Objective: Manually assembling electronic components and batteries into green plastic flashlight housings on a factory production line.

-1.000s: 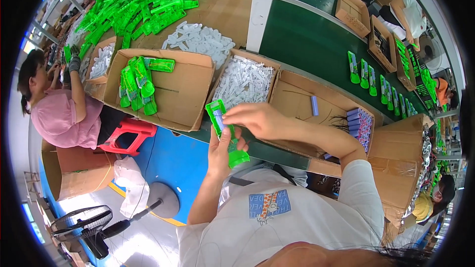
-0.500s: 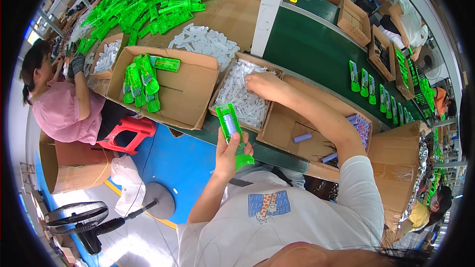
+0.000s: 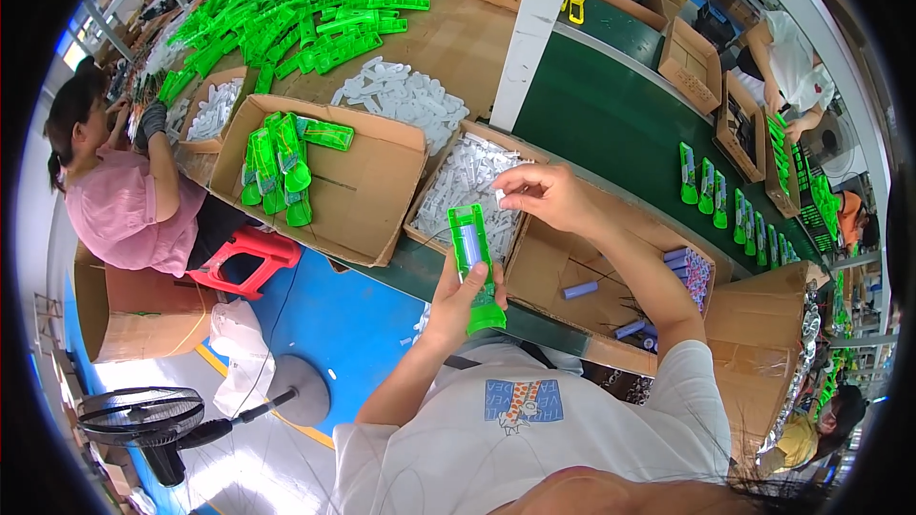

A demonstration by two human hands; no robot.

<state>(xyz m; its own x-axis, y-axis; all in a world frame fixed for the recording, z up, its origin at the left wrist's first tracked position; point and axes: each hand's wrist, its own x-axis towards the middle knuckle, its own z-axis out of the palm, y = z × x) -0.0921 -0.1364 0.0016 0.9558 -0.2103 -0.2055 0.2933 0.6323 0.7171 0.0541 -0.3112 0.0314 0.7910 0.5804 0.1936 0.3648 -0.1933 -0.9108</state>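
My left hand (image 3: 455,298) is wrapped round a green plastic housing (image 3: 482,310), which has a purple cylindrical battery cell (image 3: 469,246) lying in its open hollow. Pinched in the fingertips of my right hand (image 3: 549,195) is a small white plastic piece (image 3: 499,197). This hand hovers over the right side of a cardboard box of white plastic parts (image 3: 463,181), just above and to the right of the housing. To the right, a longer cardboard box (image 3: 544,267) holds several purple cells (image 3: 580,290), partly behind my right forearm.
At left, a cardboard box (image 3: 358,210) holds several green housings (image 3: 286,153). Beyond lie a white parts pile (image 3: 401,95) and a large green heap (image 3: 277,24). A metal post (image 3: 536,33) stands beside a green conveyor (image 3: 611,105). A co-worker (image 3: 129,181) sits left; a fan (image 3: 143,420) stands below.
My right hand has lifted out of the white parts and drawn nearer, now with a small white piece in its fingers. My left hand has moved slightly right with the green housing.
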